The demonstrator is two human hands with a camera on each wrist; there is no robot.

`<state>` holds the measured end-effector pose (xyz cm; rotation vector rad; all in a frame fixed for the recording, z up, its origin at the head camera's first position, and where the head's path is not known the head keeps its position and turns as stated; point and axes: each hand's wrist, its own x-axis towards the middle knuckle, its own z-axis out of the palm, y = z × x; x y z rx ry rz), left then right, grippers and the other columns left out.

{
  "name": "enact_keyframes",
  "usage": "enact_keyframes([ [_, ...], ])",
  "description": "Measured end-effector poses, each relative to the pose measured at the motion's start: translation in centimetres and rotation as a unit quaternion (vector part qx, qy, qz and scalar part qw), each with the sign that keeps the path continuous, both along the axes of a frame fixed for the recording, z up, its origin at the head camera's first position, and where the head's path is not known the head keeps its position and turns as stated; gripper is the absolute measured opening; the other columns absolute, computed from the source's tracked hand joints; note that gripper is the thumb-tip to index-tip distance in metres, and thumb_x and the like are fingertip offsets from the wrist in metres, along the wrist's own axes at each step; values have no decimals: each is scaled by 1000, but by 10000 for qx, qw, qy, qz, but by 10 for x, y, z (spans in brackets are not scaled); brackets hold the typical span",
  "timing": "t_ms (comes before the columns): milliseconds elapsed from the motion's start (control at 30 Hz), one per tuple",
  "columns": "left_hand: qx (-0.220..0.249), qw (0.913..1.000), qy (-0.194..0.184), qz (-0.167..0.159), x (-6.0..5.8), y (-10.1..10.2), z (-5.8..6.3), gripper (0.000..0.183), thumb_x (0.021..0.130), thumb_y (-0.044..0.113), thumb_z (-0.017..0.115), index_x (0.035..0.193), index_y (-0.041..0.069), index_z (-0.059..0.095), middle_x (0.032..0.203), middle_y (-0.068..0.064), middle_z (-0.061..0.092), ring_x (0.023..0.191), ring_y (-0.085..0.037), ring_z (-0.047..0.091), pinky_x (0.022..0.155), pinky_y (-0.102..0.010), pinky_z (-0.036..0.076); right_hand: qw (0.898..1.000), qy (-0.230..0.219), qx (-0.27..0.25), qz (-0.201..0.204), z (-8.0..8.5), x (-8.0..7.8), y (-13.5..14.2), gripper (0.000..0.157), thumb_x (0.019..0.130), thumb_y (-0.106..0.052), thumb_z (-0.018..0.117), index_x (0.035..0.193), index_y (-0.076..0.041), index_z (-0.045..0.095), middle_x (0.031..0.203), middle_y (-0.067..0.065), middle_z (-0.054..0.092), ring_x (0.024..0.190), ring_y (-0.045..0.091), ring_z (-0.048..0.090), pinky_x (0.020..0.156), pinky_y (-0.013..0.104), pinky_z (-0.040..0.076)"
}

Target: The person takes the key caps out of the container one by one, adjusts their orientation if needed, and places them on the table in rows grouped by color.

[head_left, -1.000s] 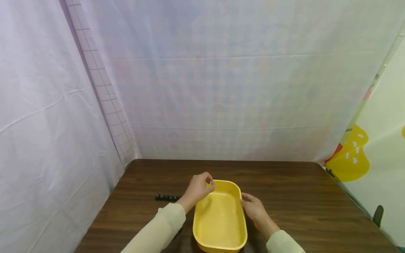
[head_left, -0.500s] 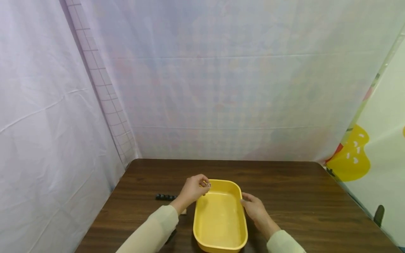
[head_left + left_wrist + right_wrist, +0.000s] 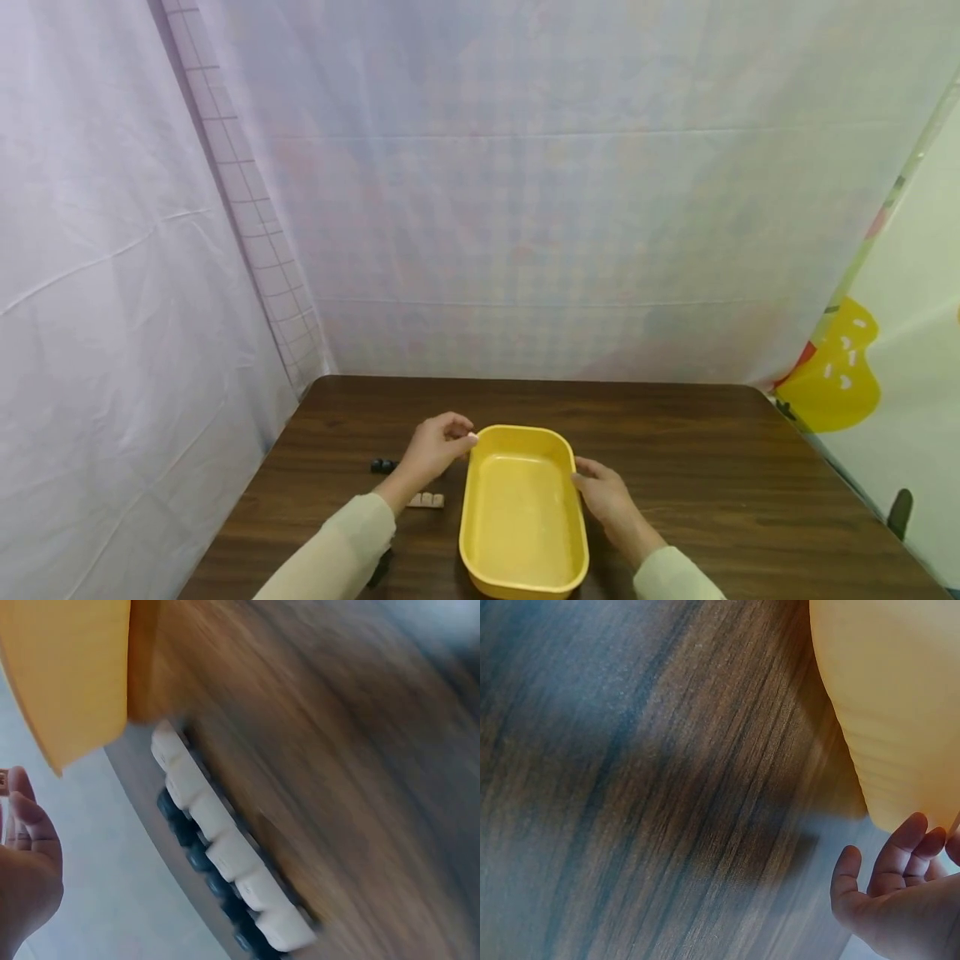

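Observation:
My left hand is just outside the far left corner of the yellow basin, pinching a small pale keycap between thumb and fingers. Most of the keycap is cut off at the left wrist view's edge. At the basin's right side, my right hand grips the rim, thumb at the edge and fingers along the outer wall. Left of the basin lies a row of pale keycaps on a dark strip, partly behind my left forearm in the head view. A row of black keycaps runs beside it.
The dark wooden table extends on both sides of the basin. A dark object shows from under the left sleeve near the front. White curtains hang behind the table and at its left side.
My left hand has moved left from over the basin's far left rim to just outside it, still pinching the keycap. More of the pale row shows now. My right hand stays on the rim.

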<state>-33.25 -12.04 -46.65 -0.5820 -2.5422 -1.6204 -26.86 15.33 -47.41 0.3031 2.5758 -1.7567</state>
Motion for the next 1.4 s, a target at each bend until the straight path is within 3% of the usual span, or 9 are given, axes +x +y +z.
enact_keyframes([
  [100, -137, 9998, 60, 142, 2, -14, -1, 29, 93, 17, 71, 117, 1, 68, 98, -6, 70, 83, -21, 66, 74, -37, 56, 10000, -19, 21, 2, 0, 0, 0, 44, 101, -11, 50, 139, 9, 47, 142, 34, 43, 133, 50, 36, 108, 64, 27],
  [233, -197, 9985, 150, 480, 4, -37, -6, 26, 93, 17, 72, 114, 3, 72, 102, -7, 71, 89, -21, 65, 75, -37, 55, 10000, -18, 38, -1, 0, 0, 0, 44, 100, -12, 50, 139, 9, 48, 143, 34, 43, 134, 50, 35, 108, 64, 27],
  [433, -99, 9936, 275, 1093, 10, -76, -15, 18, 86, 8, 76, 103, 1, 74, 91, -4, 69, 80, -17, 61, 69, -30, 51, 10000, 40, 19, -9, -1, -1, 0, 43, 100, -10, 49, 139, 10, 48, 140, 33, 46, 132, 50, 37, 108, 63, 27],
  [667, -575, 9876, -36, 1457, 22, -126, -31, 17, 79, 2, 79, 95, 2, 74, 82, -3, 70, 74, -16, 63, 67, -32, 51, 10000, 79, 8, -4, -2, -1, 0, 43, 100, -9, 49, 138, 11, 48, 138, 33, 48, 130, 48, 41, 108, 62, 29],
  [800, -1049, 9852, -174, 1345, 27, -144, -41, 18, 77, 4, 81, 93, 3, 74, 86, -3, 71, 79, -19, 66, 73, -37, 53, 9999, 113, -19, -21, -2, -1, 0, 43, 99, -8, 49, 137, 12, 49, 133, 32, 52, 123, 44, 48, 105, 61, 33],
  [900, -1317, 9851, -242, 1083, 28, -152, -47, 18, 77, 7, 82, 93, 4, 74, 86, -1, 69, 80, -19, 64, 73, -38, 52, 9999, 134, 20, -14, -2, -1, 0, 43, 98, -8, 50, 136, 12, 50, 128, 31, 56, 116, 39, 53, 102, 59, 37],
  [1033, -1289, 9898, -120, 597, 29, -156, -52, 15, 78, 8, 81, 90, 3, 74, 80, 2, 65, 74, -13, 59, 67, -34, 49, 9999, 160, 28, -28, -2, -1, 0, 43, 98, -8, 51, 135, 12, 50, 125, 30, 59, 111, 36, 55, 100, 57, 40],
  [1167, -1153, 9929, -19, 278, 29, -153, -54, 14, 77, 7, 80, 88, 2, 74, 77, 4, 64, 72, -9, 56, 65, -32, 48, 9998, 185, 16, -26, -2, -1, -1, 43, 98, -9, 51, 136, 12, 50, 128, 31, 57, 117, 40, 52, 103, 59, 37],
  [1400, -1218, 9921, -187, 218, 30, -147, -57, 18, 73, 1, 80, 90, 1, 73, 78, 1, 63, 72, -11, 55, 64, -27, 45, 9998, 202, 63, -15, -2, -1, -1, 43, 98, -9, 51, 136, 12, 50, 136, 33, 50, 126, 45, 44, 106, 61, 32],
])
